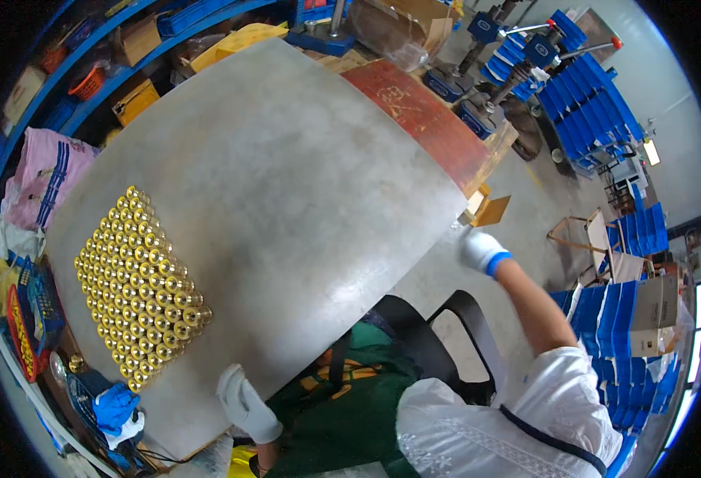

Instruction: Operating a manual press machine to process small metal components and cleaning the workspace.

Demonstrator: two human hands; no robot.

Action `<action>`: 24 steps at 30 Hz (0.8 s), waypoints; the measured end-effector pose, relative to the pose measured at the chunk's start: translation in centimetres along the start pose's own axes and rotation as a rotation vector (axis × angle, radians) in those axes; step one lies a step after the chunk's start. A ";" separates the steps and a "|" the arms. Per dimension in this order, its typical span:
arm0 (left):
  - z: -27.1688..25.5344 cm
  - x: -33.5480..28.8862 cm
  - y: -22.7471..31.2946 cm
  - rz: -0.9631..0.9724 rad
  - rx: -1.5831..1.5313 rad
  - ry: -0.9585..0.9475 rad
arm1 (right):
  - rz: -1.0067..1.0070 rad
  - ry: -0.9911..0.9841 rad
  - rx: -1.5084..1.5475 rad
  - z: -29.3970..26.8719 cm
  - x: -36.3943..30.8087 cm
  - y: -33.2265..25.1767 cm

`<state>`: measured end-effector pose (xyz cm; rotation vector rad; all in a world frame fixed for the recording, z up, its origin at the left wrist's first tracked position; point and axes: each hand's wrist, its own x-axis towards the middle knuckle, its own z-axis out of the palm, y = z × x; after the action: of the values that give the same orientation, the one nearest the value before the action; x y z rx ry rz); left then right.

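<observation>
Rows of shiny gold-coloured round metal parts (pixel 139 287) stand packed in a block on the left of the grey metal-topped table (pixel 287 159). My left hand (pixel 247 402), in a white glove, rests at the table's near edge, right of that block. Its fingers are stretched out and nothing shows in them. Out to the right, my right hand (pixel 479 250), in a white glove with a blue cuff, is at the table's right corner, close to a small open cardboard box (pixel 490 210). Something clear and shiny is by its fingertips; the fingers are blurred, so any hold is hidden.
A red board (pixel 418 119) adjoins the table's far right side, with blue hand presses (pixel 478 111) beyond. Blue shelving (pixel 127 72) runs along the far left. A black chair (pixel 454 342) stands right of me. Blue gloves (pixel 115 408) lie at the near left.
</observation>
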<state>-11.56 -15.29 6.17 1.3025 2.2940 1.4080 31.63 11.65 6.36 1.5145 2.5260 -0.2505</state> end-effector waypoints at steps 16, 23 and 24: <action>4.8 3.5 -1.1 0.269 0.311 -0.152 | -0.726 0.409 0.133 -12.1 34.6 -24.3; 4.7 3.4 -1.5 0.274 0.316 -0.162 | -0.265 0.093 0.329 -7.0 32.8 -16.0; 4.6 3.6 -1.4 0.287 0.319 -0.177 | -0.165 -0.048 0.489 -6.1 29.2 -13.5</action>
<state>-12.15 -9.84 3.62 1.8304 2.3486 0.9664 5.79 31.71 5.77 1.4138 2.6786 -0.9772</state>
